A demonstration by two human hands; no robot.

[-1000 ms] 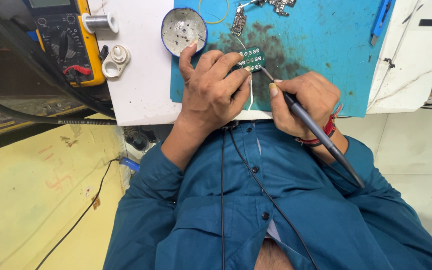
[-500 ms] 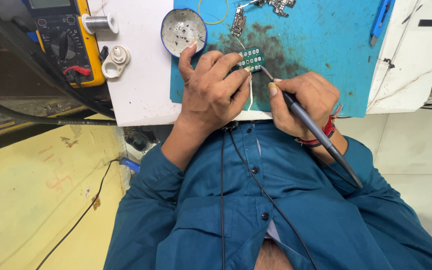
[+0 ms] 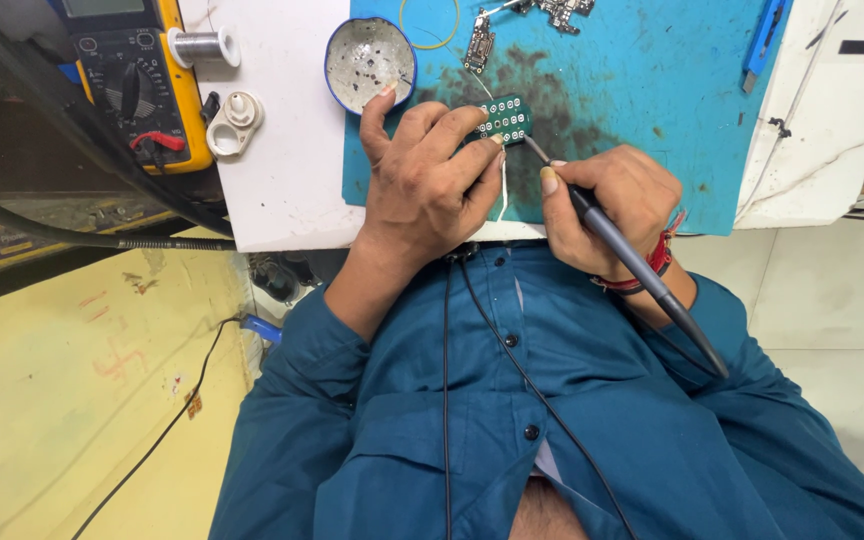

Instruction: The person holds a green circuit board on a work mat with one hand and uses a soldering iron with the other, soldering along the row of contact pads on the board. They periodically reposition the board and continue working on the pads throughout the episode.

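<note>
Blue mat (image 3: 652, 90), left hand (image 3: 430, 180) pinching green board (image 3: 505, 118), right hand (image 3: 612, 205) gripping soldering iron (image 3: 632, 265) beside it

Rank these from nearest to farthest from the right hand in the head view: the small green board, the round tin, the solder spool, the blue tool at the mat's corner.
From the right hand:
1. Small green board, just beyond the soldering iron tip.
2. Blue tool, far mat corner.
3. Round tin, past the left hand; close to call with the blue tool.
4. Solder spool, beside the multimeter.

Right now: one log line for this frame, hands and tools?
left hand: pinning green board | right hand: gripping soldering iron, tip at board | surface: blue mat
</note>
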